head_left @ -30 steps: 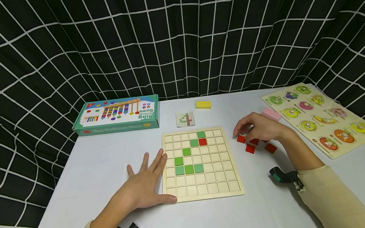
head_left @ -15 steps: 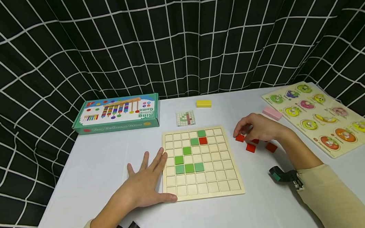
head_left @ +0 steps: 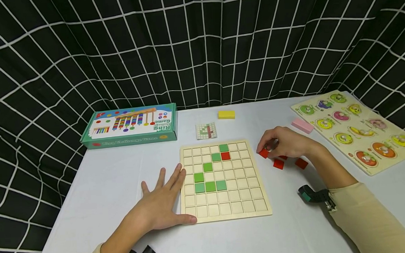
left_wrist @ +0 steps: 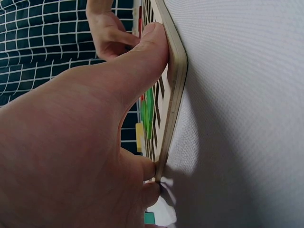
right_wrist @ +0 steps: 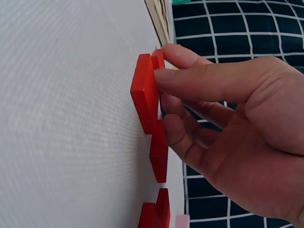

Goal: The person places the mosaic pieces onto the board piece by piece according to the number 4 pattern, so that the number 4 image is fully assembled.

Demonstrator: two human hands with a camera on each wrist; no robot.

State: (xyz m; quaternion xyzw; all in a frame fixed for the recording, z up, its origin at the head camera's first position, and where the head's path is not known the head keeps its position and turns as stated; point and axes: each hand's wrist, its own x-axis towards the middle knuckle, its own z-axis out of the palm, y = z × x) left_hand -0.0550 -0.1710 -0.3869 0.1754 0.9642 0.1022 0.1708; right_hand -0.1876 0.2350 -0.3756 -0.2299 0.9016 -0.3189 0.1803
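A wooden grid board [head_left: 242, 210] lies flat on the table, with several green tiles [head_left: 210, 186] and one red tile [head_left: 225, 156] in its cells. At the board's left edge rests my left hand [head_left: 162, 205], fingers spread and straight, thumb on the near-left corner; the left wrist view shows that thumb [left_wrist: 147, 47] on the rim. Right of the board, my right hand [head_left: 287, 142] pinches a loose red tile [head_left: 264, 153] between thumb and fingers. More red tiles [head_left: 278, 164] lie under and beside this hand; it partly hides some of them.
Behind the board lie a small pattern card [head_left: 206, 131] and a yellow block [head_left: 226, 115]. A green game box [head_left: 130, 126] stands back left. To the right are a pink block [head_left: 302, 125] and a fruit puzzle board [head_left: 357, 133]. A dark gridded curtain [head_left: 198, 46] hangs behind.
The red tile at my right fingertips has shifted slightly left and turned, and the right fingers moved a little with it. My left hand stays on the board's edge.
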